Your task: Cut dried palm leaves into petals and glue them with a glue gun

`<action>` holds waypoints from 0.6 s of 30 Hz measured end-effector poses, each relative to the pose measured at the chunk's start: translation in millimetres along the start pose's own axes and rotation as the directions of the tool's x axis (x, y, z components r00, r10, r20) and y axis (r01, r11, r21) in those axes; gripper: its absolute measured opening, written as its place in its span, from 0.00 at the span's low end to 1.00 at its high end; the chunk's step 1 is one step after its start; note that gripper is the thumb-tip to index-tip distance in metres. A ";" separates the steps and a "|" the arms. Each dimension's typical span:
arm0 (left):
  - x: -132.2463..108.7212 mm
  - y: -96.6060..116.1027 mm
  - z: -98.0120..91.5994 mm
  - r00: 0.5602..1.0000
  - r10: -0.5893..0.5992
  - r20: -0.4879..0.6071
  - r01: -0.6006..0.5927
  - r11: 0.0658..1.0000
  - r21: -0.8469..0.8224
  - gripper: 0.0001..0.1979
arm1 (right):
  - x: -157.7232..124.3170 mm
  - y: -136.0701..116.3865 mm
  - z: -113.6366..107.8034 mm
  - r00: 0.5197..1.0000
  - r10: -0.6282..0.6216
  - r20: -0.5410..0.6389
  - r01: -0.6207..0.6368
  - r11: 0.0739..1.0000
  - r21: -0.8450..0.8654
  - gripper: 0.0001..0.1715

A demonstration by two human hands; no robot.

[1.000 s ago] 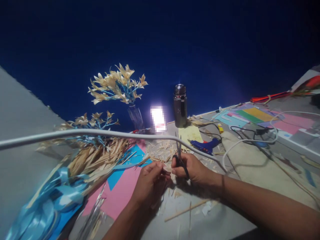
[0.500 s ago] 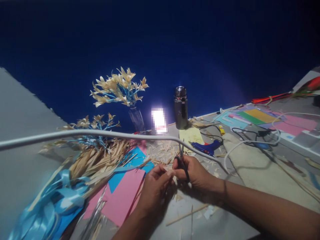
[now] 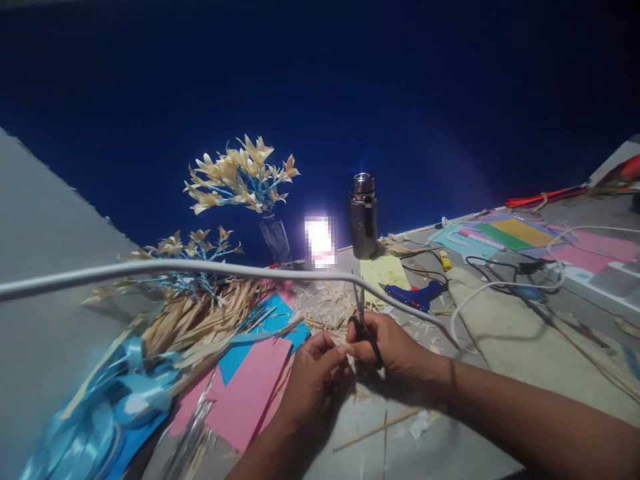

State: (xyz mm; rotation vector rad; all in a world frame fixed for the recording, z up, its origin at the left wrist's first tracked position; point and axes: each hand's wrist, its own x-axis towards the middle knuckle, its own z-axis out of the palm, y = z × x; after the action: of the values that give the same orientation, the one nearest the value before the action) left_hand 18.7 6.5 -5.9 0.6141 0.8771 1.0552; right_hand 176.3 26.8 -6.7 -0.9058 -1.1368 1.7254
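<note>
Black-handled scissors (image 3: 361, 303) hang in my right hand (image 3: 397, 347), the fingers wrapped round the handles and the slightly parted blades pointing away from me. My left hand (image 3: 313, 370) is closed in a pinch on a small pale husk-like piece (image 3: 341, 341), mostly hidden by the fingers. The thumb and fingertips of both hands meet at this piece. Pale cut scraps (image 3: 330, 303) litter the surface just beyond my hands. Closest on the left lies a pink paper sheet (image 3: 250, 387).
A white cable (image 3: 225, 268) crosses in front, above the table. Behind stand a thermos (image 3: 364, 220) and a vase (image 3: 275, 239) of husk flowers (image 3: 245, 175). A blue glue gun (image 3: 415, 295) lies right, near a beige cloth (image 3: 505, 333). Dried husks (image 3: 205, 320) and blue ribbon (image 3: 115, 407) lie left.
The view has shifted slightly. The scissors' blades have tilted a little to the left. Both hands keep nearly the same pinched pose at the pale piece.
</note>
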 end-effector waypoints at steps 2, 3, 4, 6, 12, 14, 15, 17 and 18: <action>0.4 1.5 -0.8 0.999 -0.015 0.036 0.015 1.000 -0.001 0.15 | -2.2 -4.8 1.1 0.999 0.023 -0.024 -0.023 1.000 0.002 0.21; 0.5 2.3 -1.3 0.998 -0.019 0.061 0.019 1.000 0.011 0.14 | -3.3 -7.4 1.3 0.999 0.040 -0.021 -0.040 0.999 0.004 0.21; 0.7 3.0 -1.9 0.996 -0.024 0.089 0.022 0.999 0.025 0.14 | -4.2 -9.7 1.2 0.998 0.059 -0.010 -0.059 0.998 0.007 0.21; 1.1 3.6 -3.2 0.990 -0.030 0.137 0.025 0.999 0.038 0.13 | -5.3 -12.8 0.2 0.995 0.095 0.033 -0.096 0.995 0.015 0.20; 2.6 1.9 -6.5 0.991 0.004 0.137 -0.011 0.999 0.046 0.13 | -1.4 -7.4 -2.3 0.999 0.044 0.018 -0.044 0.999 0.029 0.22; 3.0 0.9 -7.6 0.987 -0.018 0.161 0.010 0.999 0.051 0.13 | -1.4 -5.0 -1.2 0.999 0.034 0.000 -0.034 0.999 0.042 0.23; 3.1 0.1 -8.0 0.985 -0.028 0.169 0.020 0.999 0.050 0.12 | -2.1 -4.4 -0.5 0.999 0.035 0.012 -0.035 0.998 0.057 0.24; 3.0 -2.1 -8.4 0.985 -0.035 0.171 0.029 0.999 0.039 0.13 | -4.3 -4.7 0.3 0.997 0.047 0.064 -0.052 0.995 0.085 0.25; 2.9 -3.4 -8.4 0.984 -0.034 0.172 0.029 0.999 0.035 0.13 | -5.4 -5.6 0.1 0.994 0.059 0.092 -0.067 0.994 0.086 0.25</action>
State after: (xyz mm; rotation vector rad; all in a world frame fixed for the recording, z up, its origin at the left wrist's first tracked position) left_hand 13.8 8.0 -13.9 0.7060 0.7510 0.9457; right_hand 179.7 23.0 -0.9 -0.8251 -1.0898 1.8686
